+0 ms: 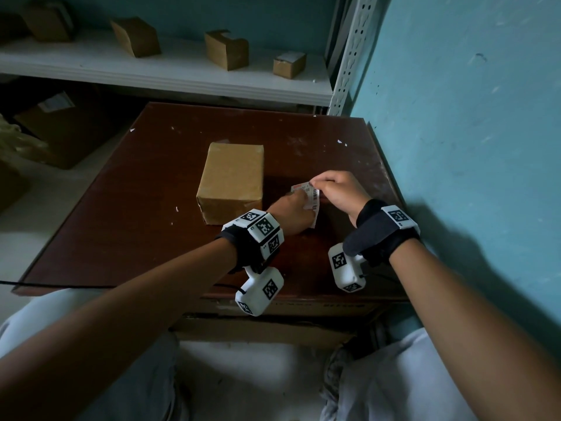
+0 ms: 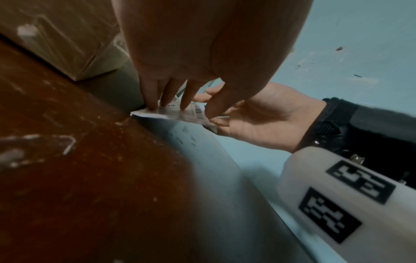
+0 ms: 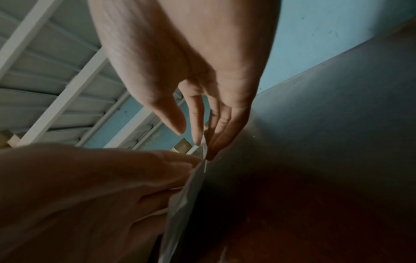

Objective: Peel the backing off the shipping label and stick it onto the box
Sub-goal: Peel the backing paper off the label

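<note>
A brown cardboard box (image 1: 230, 180) stands in the middle of the dark wooden table (image 1: 121, 232). Just to its right I hold the white shipping label (image 1: 314, 198), which carries barcodes, a little above the table. My left hand (image 1: 299, 197) grips the label from the left, its fingers (image 2: 171, 99) lying on the printed face (image 2: 198, 113). My right hand (image 1: 315, 185) pinches the label's far right corner. In the right wrist view its fingertips (image 3: 199, 140) close on the sheet's thin edge (image 3: 195, 179). Whether the backing has separated is hidden.
A white metal shelf (image 1: 182, 77) behind the table carries several small cardboard boxes (image 1: 226, 50). A blue wall (image 1: 455, 117) runs close along the table's right side. Larger cartons (image 1: 54, 129) sit on the floor at the left. My knees are under the table's near edge.
</note>
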The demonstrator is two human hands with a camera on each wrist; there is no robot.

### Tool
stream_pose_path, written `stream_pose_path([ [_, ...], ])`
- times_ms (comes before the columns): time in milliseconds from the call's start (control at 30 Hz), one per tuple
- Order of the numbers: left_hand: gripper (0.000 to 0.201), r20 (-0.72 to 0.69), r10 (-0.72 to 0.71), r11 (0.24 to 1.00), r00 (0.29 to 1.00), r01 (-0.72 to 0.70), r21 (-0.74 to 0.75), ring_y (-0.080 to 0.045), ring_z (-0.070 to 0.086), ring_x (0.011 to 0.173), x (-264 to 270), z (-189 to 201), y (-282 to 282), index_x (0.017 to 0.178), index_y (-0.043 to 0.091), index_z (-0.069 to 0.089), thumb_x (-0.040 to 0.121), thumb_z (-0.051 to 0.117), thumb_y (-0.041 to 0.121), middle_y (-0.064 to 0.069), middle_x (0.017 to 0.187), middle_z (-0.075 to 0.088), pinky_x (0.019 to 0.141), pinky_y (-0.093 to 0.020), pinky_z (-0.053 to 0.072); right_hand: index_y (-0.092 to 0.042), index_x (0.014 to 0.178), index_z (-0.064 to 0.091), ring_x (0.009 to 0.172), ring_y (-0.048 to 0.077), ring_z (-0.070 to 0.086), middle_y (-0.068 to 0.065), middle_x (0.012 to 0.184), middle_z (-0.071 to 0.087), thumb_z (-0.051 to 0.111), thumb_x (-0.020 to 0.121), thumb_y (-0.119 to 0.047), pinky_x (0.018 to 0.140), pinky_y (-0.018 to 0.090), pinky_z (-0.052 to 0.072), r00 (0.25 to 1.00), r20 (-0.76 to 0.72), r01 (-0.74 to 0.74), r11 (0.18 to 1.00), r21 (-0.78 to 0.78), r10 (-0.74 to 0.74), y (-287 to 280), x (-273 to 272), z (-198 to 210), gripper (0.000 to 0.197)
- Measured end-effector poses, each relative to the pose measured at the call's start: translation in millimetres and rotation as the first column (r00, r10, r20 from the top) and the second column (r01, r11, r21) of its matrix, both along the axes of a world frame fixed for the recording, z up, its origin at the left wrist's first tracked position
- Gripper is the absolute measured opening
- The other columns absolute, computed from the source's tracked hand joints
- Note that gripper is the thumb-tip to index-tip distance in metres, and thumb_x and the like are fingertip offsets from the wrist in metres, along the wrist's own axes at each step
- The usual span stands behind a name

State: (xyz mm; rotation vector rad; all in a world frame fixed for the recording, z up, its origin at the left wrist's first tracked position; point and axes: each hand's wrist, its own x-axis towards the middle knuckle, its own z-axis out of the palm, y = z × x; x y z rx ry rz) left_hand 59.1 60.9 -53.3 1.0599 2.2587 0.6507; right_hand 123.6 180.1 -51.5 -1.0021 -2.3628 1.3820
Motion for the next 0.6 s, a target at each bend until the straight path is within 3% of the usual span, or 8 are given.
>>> stream_pose_path([
  [200, 0.037, -0.008, 0.012, 0.992, 1.000, -0.010, 0.126, -0.025, 0.056, 0.110, 0, 9, 3, 0.129, 0.008, 0.045, 0.094, 0.051, 0.020, -0.009, 0.122, 0.056, 0.079, -0.027, 0.039, -0.013, 0.105, 0.073, 0.103, 0.013, 0.061, 0.000, 0.108, 0.070, 0.055, 0.096, -0.022, 0.076, 0.021, 0.046, 0.998, -0.047, 0.043, 0.999, 0.021, -0.042, -1, 2, 10, 0.022],
  [333, 0.040, -0.039, 0.025, 0.981, 0.999, -0.017, 0.193, -0.023, 0.059, 0.108, -8, 12, 2, 0.124, 0.013, 0.052, 0.088, 0.061, 0.028, -0.006, 0.120, 0.061, 0.089, -0.035, 0.050, -0.017, 0.103, 0.073, 0.106, 0.015, 0.062, -0.003, 0.106, 0.070, 0.057, 0.095, -0.025, 0.092, 0.032, 0.051, 0.996, -0.075, 0.056, 0.997, 0.060, -0.051, -2, 1, 19, 0.020],
  [400, 0.035, -0.054, 0.046, 0.967, 0.998, -0.031, 0.252, -0.021, 0.062, 0.103, -12, 16, 0, 0.117, 0.015, 0.057, 0.086, 0.064, 0.029, -0.004, 0.113, 0.065, 0.089, -0.039, 0.053, -0.019, 0.102, 0.073, 0.103, 0.015, 0.064, -0.002, 0.104, 0.070, 0.057, 0.095, -0.026, 0.092, 0.035, 0.053, 0.992, -0.108, 0.066, 0.997, 0.042, -0.062, -4, -1, 26, 0.019],
  [500, 0.025, -0.076, 0.103, 0.919, 0.992, -0.065, 0.389, -0.019, 0.065, 0.094, -17, 27, -2, 0.106, 0.012, 0.063, 0.086, 0.064, 0.026, -0.005, 0.101, 0.069, 0.083, -0.037, 0.054, -0.018, 0.104, 0.073, 0.100, 0.011, 0.064, -0.002, 0.105, 0.070, 0.055, 0.097, -0.024, 0.077, 0.023, 0.054, 0.979, -0.197, 0.068, 0.997, 0.043, -0.058, -13, -2, 41, 0.020],
  [600, 0.016, -0.079, 0.167, 0.869, 0.983, -0.109, 0.483, -0.018, 0.064, 0.086, -27, 40, -7, 0.096, 0.011, 0.069, 0.088, 0.062, 0.024, -0.005, 0.093, 0.070, 0.072, -0.027, 0.049, -0.020, 0.117, 0.068, 0.098, 0.004, 0.062, -0.004, 0.106, 0.068, 0.051, 0.100, -0.024, 0.073, 0.013, 0.050, 0.957, -0.290, 0.048, 0.997, 0.067, -0.027, -21, -3, 52, 0.025],
])
